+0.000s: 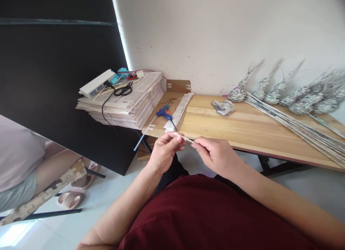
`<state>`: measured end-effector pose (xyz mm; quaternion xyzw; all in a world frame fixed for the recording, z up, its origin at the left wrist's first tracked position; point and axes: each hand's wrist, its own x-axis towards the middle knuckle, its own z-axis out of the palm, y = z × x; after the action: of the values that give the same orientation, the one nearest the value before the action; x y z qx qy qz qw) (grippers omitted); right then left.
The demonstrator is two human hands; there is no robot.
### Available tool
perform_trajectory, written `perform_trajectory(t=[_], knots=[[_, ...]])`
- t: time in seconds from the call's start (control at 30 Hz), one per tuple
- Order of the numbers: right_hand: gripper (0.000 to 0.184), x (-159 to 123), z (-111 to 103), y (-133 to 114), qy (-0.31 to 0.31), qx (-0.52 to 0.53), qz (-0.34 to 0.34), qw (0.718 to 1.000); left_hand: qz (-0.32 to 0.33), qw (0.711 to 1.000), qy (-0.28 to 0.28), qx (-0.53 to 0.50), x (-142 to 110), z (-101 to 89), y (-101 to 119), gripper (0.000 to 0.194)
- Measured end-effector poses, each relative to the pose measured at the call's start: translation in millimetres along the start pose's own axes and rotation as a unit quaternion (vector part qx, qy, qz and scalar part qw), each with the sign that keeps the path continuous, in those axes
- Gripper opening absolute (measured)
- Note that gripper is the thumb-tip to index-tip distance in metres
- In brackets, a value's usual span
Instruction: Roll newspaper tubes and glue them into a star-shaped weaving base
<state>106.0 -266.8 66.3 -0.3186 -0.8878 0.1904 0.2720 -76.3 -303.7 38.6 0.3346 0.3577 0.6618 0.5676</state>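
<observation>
Between my two hands is a thin pale strip [188, 139], like a rolled paper stick, held over the front edge of the table. My left hand [168, 149] pinches one end with thumb and fingers. Fingers closed, my right hand [212, 153] grips the other end. Just beyond my left hand lies a blue glue gun [164, 112] with a pale glue stick in its back. Flat paper strips [180, 111] rest beside it on a piece of cardboard [161, 102].
A tall newspaper stack [129, 102] at left carries a white power strip [97, 84], cables and wooden sticks. Rightward are a crumpled rag [223, 107], long paper rods [291, 126] and several woven paper gourd shapes [237, 94]. A seated person [24, 160] is at far left.
</observation>
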Motion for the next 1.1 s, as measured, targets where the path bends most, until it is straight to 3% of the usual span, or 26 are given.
perform_trajectory(t=[0.1,0.23,0.5,0.7,0.93,1.0,1.1], knots=[[0.036,2.1,-3.1,-1.4,-0.063,0.102,0.060,0.991,0.006,1.000,-0.010,-0.005,0.1,-1.3,-1.1,0.015],[0.043,4.9,-6.0,-0.5,-0.144,0.241,0.138,0.950,0.000,1.000,-0.009,0.006,-0.6,-0.3,-0.1,0.018],[0.044,6.4,-3.7,4.6,-0.194,0.377,0.181,0.887,-0.006,1.000,-0.011,0.010,-1.5,2.6,-1.1,0.018],[0.039,7.3,-0.8,12.0,-0.244,0.513,0.204,0.797,-0.010,0.999,-0.050,0.014,-0.5,1.0,-2.2,0.017],[0.032,5.3,6.2,22.5,-0.340,0.674,0.163,0.635,-0.003,0.985,-0.169,0.046,-1.9,-1.6,4.6,0.016],[0.031,4.9,8.0,25.5,-0.349,0.692,0.146,0.614,0.002,0.982,-0.181,0.061,-1.9,-0.5,6.1,0.014],[0.031,3.8,9.5,29.4,-0.343,0.701,0.138,0.609,0.003,0.981,-0.177,0.073,-2.1,1.4,4.6,0.012]])
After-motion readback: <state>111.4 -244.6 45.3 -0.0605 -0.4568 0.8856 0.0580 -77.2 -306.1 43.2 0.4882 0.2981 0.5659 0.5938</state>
